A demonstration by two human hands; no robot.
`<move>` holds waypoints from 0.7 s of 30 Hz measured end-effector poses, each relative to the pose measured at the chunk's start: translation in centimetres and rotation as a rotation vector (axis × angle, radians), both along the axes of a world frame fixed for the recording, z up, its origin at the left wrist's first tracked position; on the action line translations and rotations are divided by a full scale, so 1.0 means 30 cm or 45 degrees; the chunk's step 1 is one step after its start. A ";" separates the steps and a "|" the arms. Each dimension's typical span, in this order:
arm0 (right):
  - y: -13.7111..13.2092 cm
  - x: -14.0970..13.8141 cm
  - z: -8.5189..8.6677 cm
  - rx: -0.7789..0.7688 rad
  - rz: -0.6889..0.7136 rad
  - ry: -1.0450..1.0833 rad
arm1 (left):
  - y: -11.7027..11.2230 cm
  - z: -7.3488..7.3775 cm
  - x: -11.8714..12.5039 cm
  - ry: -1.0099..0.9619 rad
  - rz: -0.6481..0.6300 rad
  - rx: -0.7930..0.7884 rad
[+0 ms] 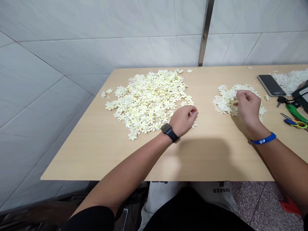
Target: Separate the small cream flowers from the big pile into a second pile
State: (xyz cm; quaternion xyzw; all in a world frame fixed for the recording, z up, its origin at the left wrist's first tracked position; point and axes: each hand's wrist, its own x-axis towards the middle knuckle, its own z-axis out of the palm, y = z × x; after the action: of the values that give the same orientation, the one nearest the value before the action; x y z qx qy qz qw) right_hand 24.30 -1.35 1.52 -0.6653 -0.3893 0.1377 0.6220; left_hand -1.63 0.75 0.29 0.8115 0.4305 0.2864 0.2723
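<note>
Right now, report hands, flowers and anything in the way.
Left hand beside large flower pile. Right hand over smaller pile. Both grips unclear. Nearby clutter: phone, right of smaller pile.

A pale tiled wall (154, 25) fills the top and left of the frame, a metal strip (205, 35) running down it right of top centre. Toward the right edge lie a dark-screened phone (271, 85), a black-headed key (282, 100), a green object (297, 113) and blue-and-yellow scissors (290, 122). Speckled floor (267, 202) shows at lower right, with a red object (289, 206).

flower heaps (149, 99) lie on the table (96, 154), left of the phone (271, 85).
</note>
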 end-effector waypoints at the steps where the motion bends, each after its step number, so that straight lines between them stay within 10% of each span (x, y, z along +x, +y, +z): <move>1: 0.011 0.030 0.003 0.018 -0.008 -0.233 | 0.000 0.003 -0.002 0.044 -0.015 0.009; 9: 0.028 0.164 0.017 0.155 -0.031 -0.507 | 0.003 0.005 -0.016 0.198 -0.198 -0.009; 21: -0.074 -0.064 0.013 0.120 0.561 -0.804 | 0.023 0.034 -0.051 0.391 -0.339 -0.047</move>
State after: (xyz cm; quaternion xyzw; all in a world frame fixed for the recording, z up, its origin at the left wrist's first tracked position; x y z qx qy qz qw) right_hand 22.38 -3.57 1.90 -0.5459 -0.7012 0.0386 0.4570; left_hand -3.17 1.44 1.31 0.8903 0.3611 0.1128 0.2535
